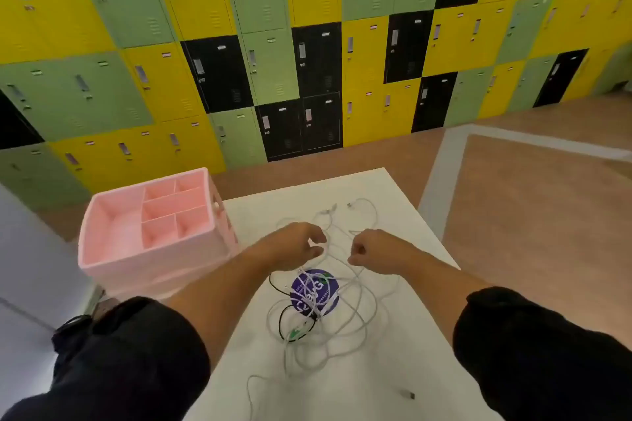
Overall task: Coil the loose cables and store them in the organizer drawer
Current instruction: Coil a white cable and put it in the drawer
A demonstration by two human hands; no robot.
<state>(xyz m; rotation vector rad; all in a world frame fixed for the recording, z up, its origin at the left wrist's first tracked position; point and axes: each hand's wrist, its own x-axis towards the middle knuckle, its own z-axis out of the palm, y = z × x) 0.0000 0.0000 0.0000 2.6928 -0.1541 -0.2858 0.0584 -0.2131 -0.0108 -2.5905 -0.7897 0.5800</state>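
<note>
A tangle of white cables (345,314) lies spread over the middle of the white table (393,369), with a thin black cable (281,321) mixed into it. My left hand (297,244) hovers over the far part of the tangle and pinches a white cable strand between thumb and fingers. My right hand (371,249) is closed in a fist beside it, seemingly around a strand of the same white cable. The pink organizer (109,260) with open top compartments stands at the table's left edge, left of my left hand.
A round purple sticker (309,287) lies on the table under the cables. A loose cable plug (408,395) rests near the front right. A wall of yellow, green and black lockers (307,44) rises behind the table; wooden floor lies to the right.
</note>
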